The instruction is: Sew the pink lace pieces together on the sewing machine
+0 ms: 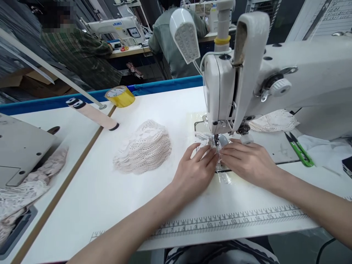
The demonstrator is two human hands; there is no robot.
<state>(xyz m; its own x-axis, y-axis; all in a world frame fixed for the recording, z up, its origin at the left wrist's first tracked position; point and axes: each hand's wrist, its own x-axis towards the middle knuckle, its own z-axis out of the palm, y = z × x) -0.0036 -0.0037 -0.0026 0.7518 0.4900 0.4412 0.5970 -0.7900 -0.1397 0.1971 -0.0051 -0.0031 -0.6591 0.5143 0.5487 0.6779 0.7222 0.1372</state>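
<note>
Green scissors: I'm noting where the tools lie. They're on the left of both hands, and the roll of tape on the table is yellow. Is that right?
Not quite: the head view shows the green scissors to the right of the left hand and the right hand. The roll of tape on the table is yellow, as you say.

Grey drapery (16, 22) hangs at left, near a cardboard box (30, 86). A pale-topped bench (126, 52) stands farther back.
</note>
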